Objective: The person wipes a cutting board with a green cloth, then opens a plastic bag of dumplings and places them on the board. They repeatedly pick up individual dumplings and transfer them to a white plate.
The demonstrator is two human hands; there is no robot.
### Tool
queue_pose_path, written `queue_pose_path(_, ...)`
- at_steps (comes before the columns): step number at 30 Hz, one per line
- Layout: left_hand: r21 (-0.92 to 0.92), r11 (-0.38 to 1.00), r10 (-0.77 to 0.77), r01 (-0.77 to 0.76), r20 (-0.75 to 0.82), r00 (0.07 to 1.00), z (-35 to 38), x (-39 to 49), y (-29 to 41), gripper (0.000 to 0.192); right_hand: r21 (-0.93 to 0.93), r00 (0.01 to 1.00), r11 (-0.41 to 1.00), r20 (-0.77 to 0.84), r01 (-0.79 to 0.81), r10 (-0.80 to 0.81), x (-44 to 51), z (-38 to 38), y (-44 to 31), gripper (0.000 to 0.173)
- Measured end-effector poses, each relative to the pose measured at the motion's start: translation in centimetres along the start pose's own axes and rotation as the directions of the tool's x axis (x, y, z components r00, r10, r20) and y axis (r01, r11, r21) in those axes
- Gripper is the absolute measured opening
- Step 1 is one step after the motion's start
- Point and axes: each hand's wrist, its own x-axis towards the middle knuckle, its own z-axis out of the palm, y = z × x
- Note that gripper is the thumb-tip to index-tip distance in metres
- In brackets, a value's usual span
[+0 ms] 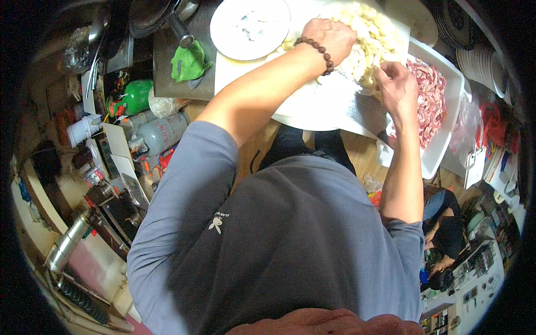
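Observation:
A heap of pale yellow food pieces [368,42] lies at the top of the work surface. My left hand [328,39], with a brown bead bracelet at the wrist, reaches over the heap's left side; its fingertips are hidden. My right hand [398,86] is at the heap's lower right edge, thumb and fingers close together; whether something is between them cannot be told. Just right of it, a white plastic tub [454,113] holds sliced raw meat [431,100]. A white round plate [224,31] with small scraps lies left of my left hand.
A green cloth or bag [189,63] lies on the metal counter [163,79] at the left. Gas cylinders [163,134] stand below it. Stacked plates [481,69] and a clear plastic bag [467,125] are beyond the tub. Another person [444,226] is at the lower right.

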Motion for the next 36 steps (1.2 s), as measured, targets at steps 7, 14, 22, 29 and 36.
queue_pose_path(7,-0.903,0.157,-0.234,0.400,0.360,0.903,-2.1,-3.1,0.0,0.022,0.231,0.996,0.973,-0.091,0.026,-0.005,-3.2,-1.2,-2.4,0.028)
queue_pose_path(14,-0.491,-0.814,0.011,0.310,0.521,0.853,1.1,-5.9,2.1,0.009,0.189,0.959,0.941,-0.112,0.279,-0.262,-4.3,1.0,-4.6,0.019)
queue_pose_path(22,-0.768,-0.554,-0.209,0.322,0.503,0.839,1.3,-6.2,0.2,0.013,-0.440,0.893,0.802,-0.003,0.404,-0.451,0.6,2.2,-2.8,0.018)
queue_pose_path(29,-0.875,-0.280,-0.285,0.394,0.468,0.836,0.1,-7.0,-1.4,0.017,-0.538,0.885,0.711,0.179,0.454,-0.430,2.5,4.2,-3.1,0.019)
queue_pose_path(36,-0.866,-0.327,-0.329,0.378,0.479,0.814,-0.1,-7.7,-1.5,0.015,-0.519,0.855,0.705,0.109,0.484,-0.507,1.4,4.7,-2.5,0.017)
